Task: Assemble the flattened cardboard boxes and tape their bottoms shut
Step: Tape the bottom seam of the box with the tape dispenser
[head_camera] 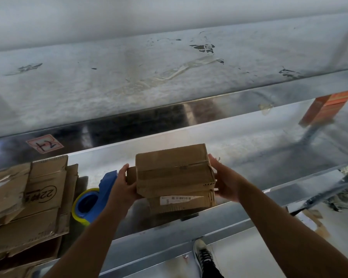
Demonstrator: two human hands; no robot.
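Observation:
A small brown cardboard box (173, 173), folded up into shape, is held over the metal shelf (239, 149) in the middle of the head view. My left hand (123, 183) grips its left side and my right hand (225, 181) grips its right side. A strip of clear tape runs across its top face. It rests on or just above another small box with a white barcode label (179, 198). A stack of flattened cardboard boxes (28, 203) lies at the left. A blue tape dispenser with a yellowish roll (88, 203) sits between the stack and my left hand.
A second metal shelf (129, 77) runs above, with a red-and-white tag (44, 145) on its front edge. An orange box (325, 109) stands at the far right. Below, the floor and a shoe (204, 255) show past the shelf's front rail (169, 247).

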